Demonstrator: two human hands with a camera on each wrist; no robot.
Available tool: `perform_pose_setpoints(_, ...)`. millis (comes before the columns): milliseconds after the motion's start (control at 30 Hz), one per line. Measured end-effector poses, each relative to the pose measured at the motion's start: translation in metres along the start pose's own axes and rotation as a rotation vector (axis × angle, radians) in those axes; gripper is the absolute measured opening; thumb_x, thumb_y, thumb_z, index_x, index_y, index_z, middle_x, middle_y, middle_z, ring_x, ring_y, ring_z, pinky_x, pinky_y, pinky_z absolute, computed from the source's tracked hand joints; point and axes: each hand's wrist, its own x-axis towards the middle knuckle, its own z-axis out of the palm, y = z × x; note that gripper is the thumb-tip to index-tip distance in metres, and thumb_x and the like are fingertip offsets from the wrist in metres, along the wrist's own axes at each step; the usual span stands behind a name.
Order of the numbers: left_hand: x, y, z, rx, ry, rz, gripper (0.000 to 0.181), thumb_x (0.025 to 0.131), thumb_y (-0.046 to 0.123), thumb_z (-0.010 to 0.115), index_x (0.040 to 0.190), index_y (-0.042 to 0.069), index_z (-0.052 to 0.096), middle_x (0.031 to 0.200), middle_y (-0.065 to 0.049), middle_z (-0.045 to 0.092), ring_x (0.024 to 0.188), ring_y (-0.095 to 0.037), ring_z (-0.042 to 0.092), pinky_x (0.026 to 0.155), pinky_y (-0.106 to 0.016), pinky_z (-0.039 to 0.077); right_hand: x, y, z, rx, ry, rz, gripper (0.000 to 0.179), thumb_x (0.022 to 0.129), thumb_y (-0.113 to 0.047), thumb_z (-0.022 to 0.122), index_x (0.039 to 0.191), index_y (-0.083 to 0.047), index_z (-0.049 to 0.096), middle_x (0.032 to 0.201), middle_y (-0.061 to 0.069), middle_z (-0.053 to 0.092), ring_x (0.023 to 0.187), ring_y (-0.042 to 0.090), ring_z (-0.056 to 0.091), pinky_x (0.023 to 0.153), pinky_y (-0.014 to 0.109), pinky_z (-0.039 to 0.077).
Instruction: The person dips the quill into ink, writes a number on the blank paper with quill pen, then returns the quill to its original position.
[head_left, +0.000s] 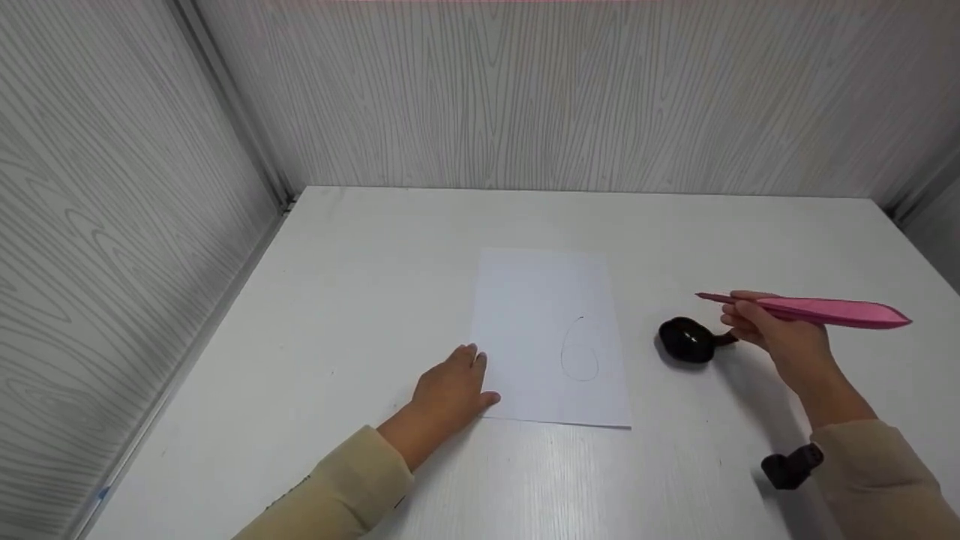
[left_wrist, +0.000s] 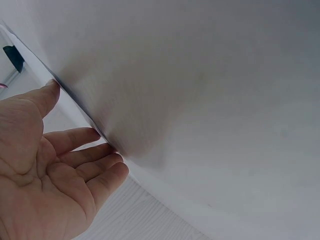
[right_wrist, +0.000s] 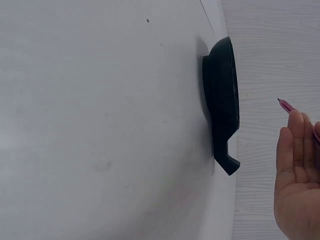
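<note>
A white sheet of paper (head_left: 536, 300) lies on the table with a thin oval line, like a 6, drawn on its right half. My left hand (head_left: 450, 386) rests at the sheet's lower left edge, fingers extended and thumb spread; in the left wrist view its fingertips touch the paper's edge. My right hand (head_left: 780, 337) pinches a pink feather-shaped pen (head_left: 832, 309), held above the table with its tip pointing left. Below and left of that hand sits a black spoon-like dish (head_left: 686, 341) with a short bent handle, seen side-on in the right wrist view.
The white table (head_left: 375, 262) is bounded by a wood-grain panel (head_left: 525, 97) at the back and another panel (head_left: 90, 225) on the left. A small black wrist camera (head_left: 791, 465) juts from the right sleeve, close over the table.
</note>
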Motion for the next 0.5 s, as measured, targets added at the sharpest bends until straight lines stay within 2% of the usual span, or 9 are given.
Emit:
perform_pose_setpoints(167, 0.0, 0.0, -0.001, -0.008, -0.001, -0.002, 0.065, 0.092, 0.041, 0.061, 0.137, -0.005, 0.047, 0.142, -0.02, 0.043, 0.133, -0.029, 0.039, 0.101, -0.037, 0.041, -0.001, 0.002, -0.008, 0.016, -0.006, -0.001, 0.017, 0.088, -0.008, 0.069, 0.104, -0.006, 0.073, 0.091, 0.007, 0.073, 0.083, 0.014, 0.07, 0.077, 0.028, 0.053)
perform_pose_setpoints(400, 0.001, 0.001, -0.004, -0.006, -0.057, -0.016, 0.067, 0.093, 0.043, 0.058, 0.14, -0.003, 0.044, 0.146, -0.018, 0.039, 0.136, -0.027, 0.034, 0.104, -0.037, 0.037, -0.005, 0.006, -0.021, -0.037, -0.037, -0.064, 0.018, 0.09, -0.006, 0.066, 0.107, -0.006, 0.072, 0.092, 0.008, 0.073, 0.084, 0.014, 0.07, 0.075, 0.028, 0.053)
perform_pose_setpoints(500, 0.001, 0.001, -0.004, -0.002, -0.055, -0.015, 0.066, 0.093, 0.043, 0.058, 0.139, -0.003, 0.044, 0.145, -0.018, 0.04, 0.135, -0.028, 0.035, 0.104, -0.037, 0.037, -0.006, 0.007, -0.026, -0.035, -0.044, -0.065, 0.019, 0.09, -0.005, 0.066, 0.108, -0.005, 0.072, 0.093, 0.008, 0.073, 0.084, 0.014, 0.07, 0.075, 0.029, 0.053)
